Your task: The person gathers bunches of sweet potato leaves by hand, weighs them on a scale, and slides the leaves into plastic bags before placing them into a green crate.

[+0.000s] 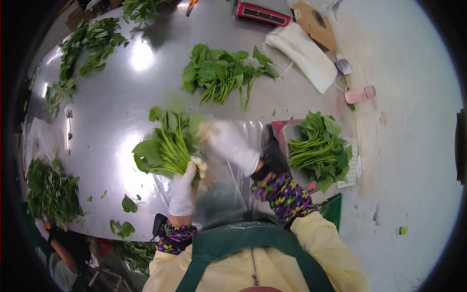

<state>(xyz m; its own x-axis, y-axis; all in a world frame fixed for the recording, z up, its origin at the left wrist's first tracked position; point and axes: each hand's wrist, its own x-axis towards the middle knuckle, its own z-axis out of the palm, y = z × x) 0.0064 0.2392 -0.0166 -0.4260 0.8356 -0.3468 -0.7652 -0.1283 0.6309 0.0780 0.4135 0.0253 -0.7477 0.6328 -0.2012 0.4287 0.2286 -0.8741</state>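
A bunch of leafy greens point(171, 146) with long stems is gripped in my left hand point(184, 187), which wears a white glove and has its fingers wrapped round the stem ends. My right hand point(224, 141), also gloved, is beside the leaves on the right, its fingers smeared by motion. Beneath both hands lie clear plastic bags point(221, 194) on the metal table. Just right of my right forearm, another bunch of greens point(318, 151) rests on a red-sided scale point(310, 187).
A loose pile of greens point(221, 70) lies ahead on the table point(112, 102), with more heaps point(53, 190) along the left. A second red device point(262, 13), white plastic sheeting point(306, 56), cardboard point(316, 24) and a pink bottle point(360, 94) stand far right. Another person's arm point(63, 253) shows lower left.
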